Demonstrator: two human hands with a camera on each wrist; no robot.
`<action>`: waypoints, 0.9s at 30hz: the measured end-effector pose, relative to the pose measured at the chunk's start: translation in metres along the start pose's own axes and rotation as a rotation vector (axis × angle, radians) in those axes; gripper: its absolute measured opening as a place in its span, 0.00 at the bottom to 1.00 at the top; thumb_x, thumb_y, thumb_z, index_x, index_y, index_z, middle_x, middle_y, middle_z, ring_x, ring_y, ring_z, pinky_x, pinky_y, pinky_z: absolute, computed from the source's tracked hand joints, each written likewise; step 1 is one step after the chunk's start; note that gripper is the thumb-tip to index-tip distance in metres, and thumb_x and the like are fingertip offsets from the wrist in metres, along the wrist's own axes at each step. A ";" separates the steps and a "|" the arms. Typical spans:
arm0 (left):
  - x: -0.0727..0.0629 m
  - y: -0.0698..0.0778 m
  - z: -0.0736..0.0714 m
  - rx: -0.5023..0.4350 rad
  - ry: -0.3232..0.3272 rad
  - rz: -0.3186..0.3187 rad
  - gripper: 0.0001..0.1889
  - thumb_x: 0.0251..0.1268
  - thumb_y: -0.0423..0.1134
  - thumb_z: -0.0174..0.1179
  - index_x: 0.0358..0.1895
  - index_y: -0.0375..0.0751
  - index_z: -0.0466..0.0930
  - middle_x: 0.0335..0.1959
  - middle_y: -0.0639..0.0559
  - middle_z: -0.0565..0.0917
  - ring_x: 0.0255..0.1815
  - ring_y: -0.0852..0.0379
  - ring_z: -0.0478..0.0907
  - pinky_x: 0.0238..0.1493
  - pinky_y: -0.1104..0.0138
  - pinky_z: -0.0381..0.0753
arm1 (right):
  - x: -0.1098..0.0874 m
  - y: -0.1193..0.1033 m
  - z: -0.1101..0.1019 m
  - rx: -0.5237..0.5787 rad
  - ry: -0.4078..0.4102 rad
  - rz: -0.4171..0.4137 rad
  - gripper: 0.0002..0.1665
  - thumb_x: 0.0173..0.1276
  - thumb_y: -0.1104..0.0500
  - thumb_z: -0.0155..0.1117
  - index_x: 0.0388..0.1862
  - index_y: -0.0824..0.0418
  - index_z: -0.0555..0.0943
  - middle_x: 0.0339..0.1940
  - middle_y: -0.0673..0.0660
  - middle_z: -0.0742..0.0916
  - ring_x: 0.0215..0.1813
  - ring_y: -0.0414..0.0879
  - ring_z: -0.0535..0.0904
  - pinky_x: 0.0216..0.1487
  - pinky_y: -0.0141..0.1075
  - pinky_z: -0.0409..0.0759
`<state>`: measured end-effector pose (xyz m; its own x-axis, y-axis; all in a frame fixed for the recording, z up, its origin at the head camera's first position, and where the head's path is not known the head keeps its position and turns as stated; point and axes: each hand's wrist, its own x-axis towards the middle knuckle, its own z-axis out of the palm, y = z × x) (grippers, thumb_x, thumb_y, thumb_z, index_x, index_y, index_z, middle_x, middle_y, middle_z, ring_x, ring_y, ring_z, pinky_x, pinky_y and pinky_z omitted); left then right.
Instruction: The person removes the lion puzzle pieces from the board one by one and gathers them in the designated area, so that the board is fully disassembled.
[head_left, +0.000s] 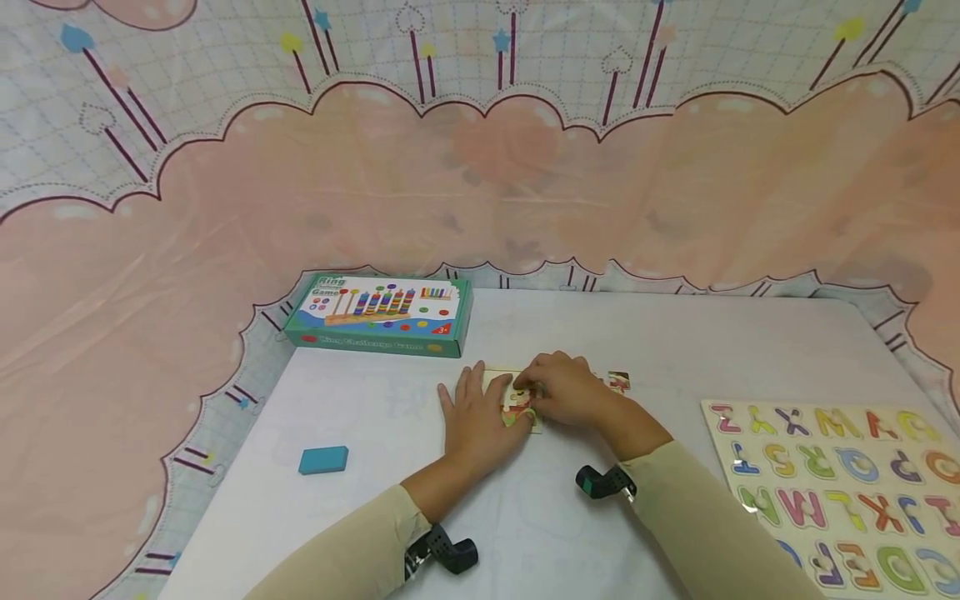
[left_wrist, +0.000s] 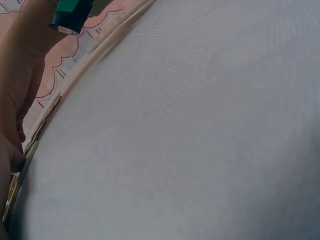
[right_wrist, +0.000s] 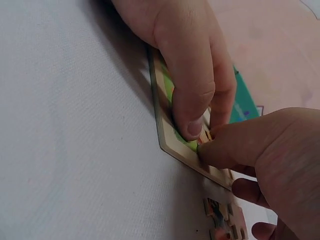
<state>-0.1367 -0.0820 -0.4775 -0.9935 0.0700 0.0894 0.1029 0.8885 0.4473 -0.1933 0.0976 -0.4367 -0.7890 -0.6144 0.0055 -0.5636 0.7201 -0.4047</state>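
A small wooden jigsaw board point(head_left: 491, 375) with a pale frame and a coloured picture lies on the white table. My left hand point(head_left: 480, 412) rests on its left side, fingers spread and fairly straight, and the thumb presses its near part. From the right, my right hand point(head_left: 573, 392) curls its index finger and thumb over the picture, pinching what seems to be a puzzle piece, mostly hidden by the fingers. In the right wrist view the two thumbs almost meet above the board point(right_wrist: 172, 150). Loose jigsaw pieces point(right_wrist: 220, 215) lie beside it, partly behind my right hand.
A green ring game box point(head_left: 378, 317) stands at the back left. Nearer on the left is a blue block point(head_left: 323, 460). An alphabet board point(head_left: 813, 442) with coloured letters takes up the right side. Patterned cloth hangs behind the table.
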 end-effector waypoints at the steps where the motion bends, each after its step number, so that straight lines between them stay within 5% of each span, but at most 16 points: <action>1: 0.000 0.000 0.000 -0.002 0.000 0.001 0.34 0.66 0.61 0.62 0.73 0.51 0.78 0.83 0.38 0.61 0.86 0.35 0.50 0.79 0.28 0.35 | 0.000 0.000 0.000 0.000 0.002 0.001 0.19 0.67 0.59 0.73 0.57 0.51 0.90 0.50 0.49 0.87 0.56 0.52 0.80 0.52 0.54 0.73; 16: 0.000 0.004 -0.005 -0.007 -0.009 -0.002 0.34 0.66 0.60 0.63 0.73 0.50 0.78 0.83 0.37 0.61 0.86 0.35 0.49 0.79 0.29 0.34 | 0.001 0.003 -0.002 0.137 -0.003 0.037 0.19 0.66 0.64 0.76 0.52 0.48 0.84 0.37 0.43 0.86 0.46 0.46 0.79 0.54 0.57 0.72; 27: -0.001 0.002 -0.003 -0.008 0.006 0.001 0.34 0.67 0.60 0.63 0.73 0.50 0.79 0.83 0.37 0.61 0.86 0.35 0.51 0.79 0.28 0.35 | 0.000 0.007 0.002 0.221 0.012 0.013 0.18 0.67 0.66 0.75 0.51 0.49 0.82 0.41 0.48 0.90 0.48 0.48 0.84 0.56 0.52 0.75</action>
<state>-0.1356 -0.0814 -0.4735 -0.9931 0.0687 0.0952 0.1048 0.8845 0.4547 -0.1970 0.1018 -0.4410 -0.7993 -0.6009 0.0093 -0.4873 0.6390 -0.5951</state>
